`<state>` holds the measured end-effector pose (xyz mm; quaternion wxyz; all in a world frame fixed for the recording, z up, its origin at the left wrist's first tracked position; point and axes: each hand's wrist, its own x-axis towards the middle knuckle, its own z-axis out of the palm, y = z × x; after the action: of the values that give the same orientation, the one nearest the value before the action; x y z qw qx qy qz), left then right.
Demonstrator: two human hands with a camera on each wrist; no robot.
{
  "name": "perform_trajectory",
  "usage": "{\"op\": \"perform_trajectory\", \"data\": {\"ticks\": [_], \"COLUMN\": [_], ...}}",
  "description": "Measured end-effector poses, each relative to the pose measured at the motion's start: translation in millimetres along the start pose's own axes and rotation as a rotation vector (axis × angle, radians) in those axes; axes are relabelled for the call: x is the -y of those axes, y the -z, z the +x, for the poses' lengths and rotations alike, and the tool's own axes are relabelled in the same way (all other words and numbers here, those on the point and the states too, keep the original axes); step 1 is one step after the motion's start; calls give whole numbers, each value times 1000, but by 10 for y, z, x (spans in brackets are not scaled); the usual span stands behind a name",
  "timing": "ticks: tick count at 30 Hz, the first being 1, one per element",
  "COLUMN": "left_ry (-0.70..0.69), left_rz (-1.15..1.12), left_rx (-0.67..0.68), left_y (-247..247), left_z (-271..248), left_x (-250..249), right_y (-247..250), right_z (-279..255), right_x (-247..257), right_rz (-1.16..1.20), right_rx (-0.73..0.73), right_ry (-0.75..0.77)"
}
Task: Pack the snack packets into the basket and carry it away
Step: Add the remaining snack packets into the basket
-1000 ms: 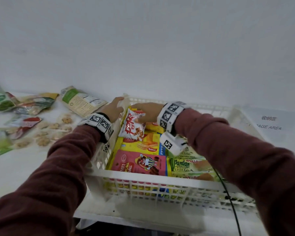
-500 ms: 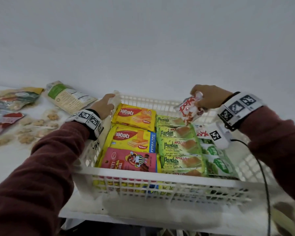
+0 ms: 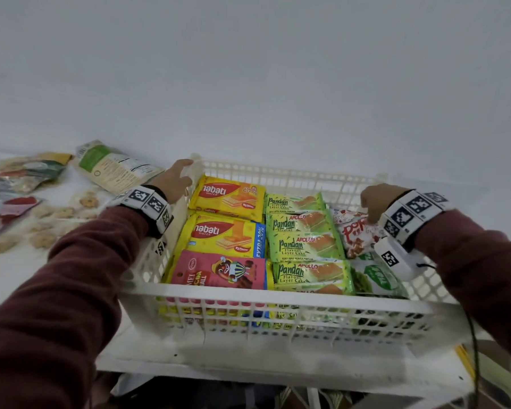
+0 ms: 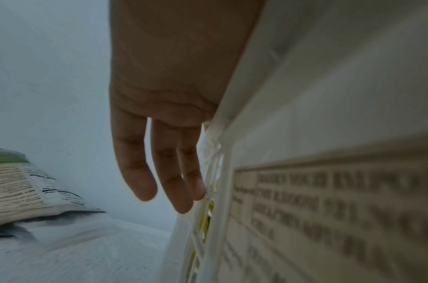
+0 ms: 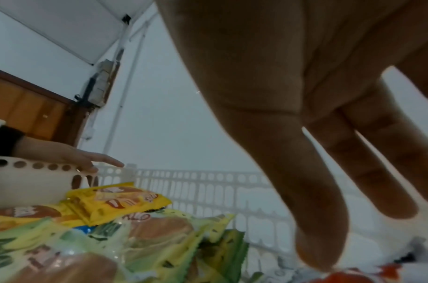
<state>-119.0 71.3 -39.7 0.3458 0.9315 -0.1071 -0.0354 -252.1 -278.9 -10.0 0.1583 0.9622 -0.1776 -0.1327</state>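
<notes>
Sitting at the table's (image 3: 27, 276) near edge, the white basket (image 3: 278, 295) holds rows of snack packets: pink (image 3: 219, 270), yellow wafers (image 3: 224, 234), green cakes (image 3: 306, 246). Further in, the right hand (image 3: 379, 199) presses straight fingers (image 5: 317, 229) on a red-and-white packet (image 3: 356, 234) (right side). At the far left corner, the left hand (image 3: 174, 181) rests relaxed fingers (image 4: 137, 172) against the rim.

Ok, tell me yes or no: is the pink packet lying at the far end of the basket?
No, in the head view the pink packet lies at the near end of the basket, with two yellow wafer packets beyond it.
</notes>
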Motion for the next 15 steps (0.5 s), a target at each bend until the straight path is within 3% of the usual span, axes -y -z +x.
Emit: {"op": "perform_trajectory", "data": {"ticks": [7, 15], "left_ry": [-4, 2], "left_rz": [37, 100], "left_rx": [-5, 5], "left_y": [8, 22], "left_z": [-13, -27], "left_x": [-7, -27], "right_y": [-129, 137], "right_z": [-112, -212], "right_x": [201, 188], "right_rz": [39, 249], "right_rx": [158, -46], "right_ry": [99, 199]}}
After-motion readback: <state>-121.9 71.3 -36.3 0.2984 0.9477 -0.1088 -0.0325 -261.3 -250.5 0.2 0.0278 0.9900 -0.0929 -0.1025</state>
